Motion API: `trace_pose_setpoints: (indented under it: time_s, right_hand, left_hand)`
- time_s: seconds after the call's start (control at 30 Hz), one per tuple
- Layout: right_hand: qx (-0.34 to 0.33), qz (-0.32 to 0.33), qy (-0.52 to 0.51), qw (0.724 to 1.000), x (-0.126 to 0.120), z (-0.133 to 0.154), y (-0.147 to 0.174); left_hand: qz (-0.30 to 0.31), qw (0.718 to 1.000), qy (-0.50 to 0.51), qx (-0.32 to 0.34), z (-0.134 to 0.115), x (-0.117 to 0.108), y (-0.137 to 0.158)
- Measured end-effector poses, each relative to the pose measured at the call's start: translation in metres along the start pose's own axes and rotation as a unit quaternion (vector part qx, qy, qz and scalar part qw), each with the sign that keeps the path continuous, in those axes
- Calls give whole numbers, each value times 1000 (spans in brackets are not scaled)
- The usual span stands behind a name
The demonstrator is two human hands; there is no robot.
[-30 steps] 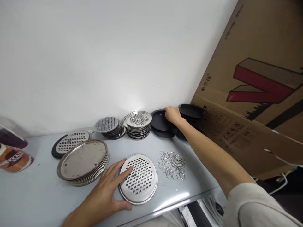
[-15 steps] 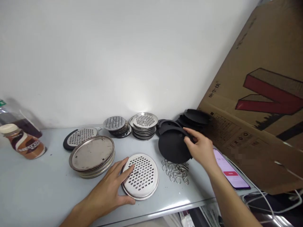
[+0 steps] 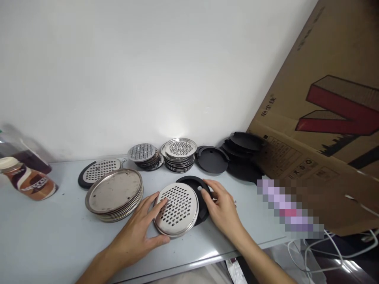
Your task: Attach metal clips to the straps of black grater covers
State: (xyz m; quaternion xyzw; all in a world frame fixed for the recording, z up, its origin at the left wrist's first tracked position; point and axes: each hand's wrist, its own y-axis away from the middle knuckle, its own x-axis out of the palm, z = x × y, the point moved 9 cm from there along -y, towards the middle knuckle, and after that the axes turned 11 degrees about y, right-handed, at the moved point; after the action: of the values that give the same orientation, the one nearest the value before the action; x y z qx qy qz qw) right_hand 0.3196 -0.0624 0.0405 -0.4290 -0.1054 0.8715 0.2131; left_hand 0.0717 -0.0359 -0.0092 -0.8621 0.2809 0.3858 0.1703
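Note:
My left hand [image 3: 137, 230] grips a round silver grater plate [image 3: 177, 207], fingers on its left edge and thumb at its lower edge. The plate's face has rows of slots, and a metal rim shows under it. From the right, my right hand [image 3: 223, 211] pinches a black round holder [image 3: 202, 205] with a raised curved rim and a small hole. The holder's left part is hidden behind the grater plate; whether the two touch I cannot tell. Metal rings [image 3: 235, 202] are almost wholly hidden behind my right hand.
Left stand a stack of metal discs [image 3: 115, 191], a black-rimmed grater [image 3: 100, 173] and a bottle [image 3: 31, 181]. Along the wall are stacks of grater plates [image 3: 142, 153] [image 3: 180, 149], and black holders [image 3: 213, 159] [image 3: 245, 142]. A cardboard box [image 3: 296, 157] leans at right, beside a blurred-out patch [image 3: 287, 209].
My right hand has carried the black holder down and left, to the grater plate's right side. My left hand stays at the plate, which has shifted slightly up. The rings became mostly hidden.

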Motion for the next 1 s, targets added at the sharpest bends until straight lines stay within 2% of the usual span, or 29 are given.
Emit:
trace_pose_setpoints:
  time_s: [0.1, 0.2, 0.4, 0.53, 0.7, 1.0]
  right_hand:
    - [-16, 61, -8, 998, 9, 4, 16]
    - [-32, 101, -8, 994, 8, 0, 34]
    - [-83, 121, 57, 988, 2, -9, 61]
    - [-138, 145, 100, 975, 7, -8, 58]
    - [-187, 171, 92, 963, 19, -8, 51]
    - [-205, 160, 45, 964, 23, 1, 53]
  left_hand:
    - [18, 1000, 5, 1, -1, 2, 0]
    - [40, 999, 16, -8, -2, 4, 1]
    - [49, 998, 29, -2, -6, 4, 1]
    - [50, 998, 31, -3, -8, 4, 1]
    - [58, 998, 27, -7, -10, 4, -2]
    - [83, 996, 35, 1, -21, 11, -12]
